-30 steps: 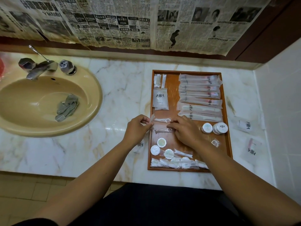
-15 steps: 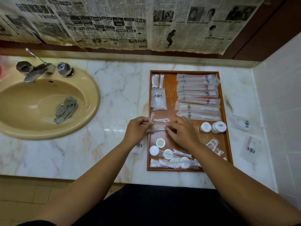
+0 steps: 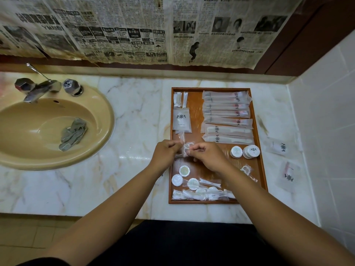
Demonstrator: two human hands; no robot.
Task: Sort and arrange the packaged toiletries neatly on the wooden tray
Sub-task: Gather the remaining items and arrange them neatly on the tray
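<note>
The left hand (image 3: 165, 153) and the right hand (image 3: 208, 156) meet in the middle of the frame, over the left side of the wooden tray (image 3: 196, 120); both hands pinch the small clear packets (image 3: 184, 148) with curled fingers; long packets (image 3: 226, 114) lie in rows at the upper right of the tray; round white tubs (image 3: 251, 151) sit just right of the hands; two flat packets (image 3: 282, 147) lie on the desk (image 3: 138, 112), right of the tray; a grey cloth (image 3: 74, 133) lies in the sink (image 3: 103, 120) at the left
</note>
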